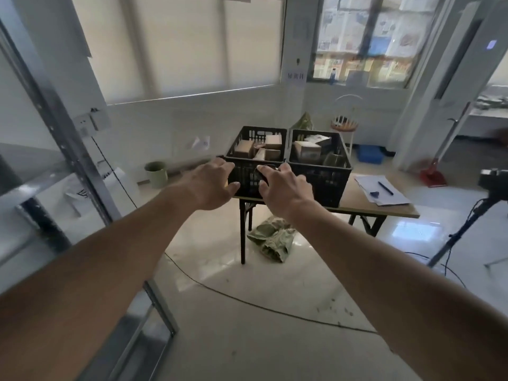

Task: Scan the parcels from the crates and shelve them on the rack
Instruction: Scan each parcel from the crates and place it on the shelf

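Observation:
Two black plastic crates stand side by side on a folding table [354,203] ahead of me. The left crate [233,145] holds several brown cardboard parcels [273,142]. In the right crate [347,160] lie white and tan parcels [308,152]. Both my arms stretch toward the crates, still short of them. My left hand [213,187] has relaxed, spread fingers and holds nothing. My right hand [286,192] pinches a small black scanner [259,176] between fingers and thumb. The metal rack [70,152] stands close on my left.
White papers and a pen [384,188] lie on the table's right end. A green sack [273,239] sits under the table, and a cable [247,299] crosses the floor. A tripod [464,226] stands right; a green bin [156,174] and blue tub [369,154] sit by the wall.

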The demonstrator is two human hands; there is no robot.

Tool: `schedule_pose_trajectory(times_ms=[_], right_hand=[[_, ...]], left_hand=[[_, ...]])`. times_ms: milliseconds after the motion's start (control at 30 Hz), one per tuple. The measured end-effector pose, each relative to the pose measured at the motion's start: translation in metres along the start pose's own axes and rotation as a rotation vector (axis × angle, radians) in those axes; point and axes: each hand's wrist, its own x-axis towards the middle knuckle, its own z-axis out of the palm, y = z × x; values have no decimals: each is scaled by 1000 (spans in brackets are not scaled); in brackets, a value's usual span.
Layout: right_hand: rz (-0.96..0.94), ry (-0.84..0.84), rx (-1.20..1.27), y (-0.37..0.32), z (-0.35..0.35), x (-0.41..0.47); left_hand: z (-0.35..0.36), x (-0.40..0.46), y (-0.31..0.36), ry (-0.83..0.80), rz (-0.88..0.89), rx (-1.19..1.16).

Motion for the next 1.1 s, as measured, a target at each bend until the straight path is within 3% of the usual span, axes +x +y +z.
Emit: schedule_pose_trajectory(times_ms=[400,733,1100], right_hand=[[60,-53,-41,46,62,237],[119,-131,-39,62,108,420],[42,-177,-21,128,172,601]], left_hand=[[62,242,-56,-12,51,-57],[99,420,-120,-139,45,-95],[173,587,-137,-238,-102,-43]])
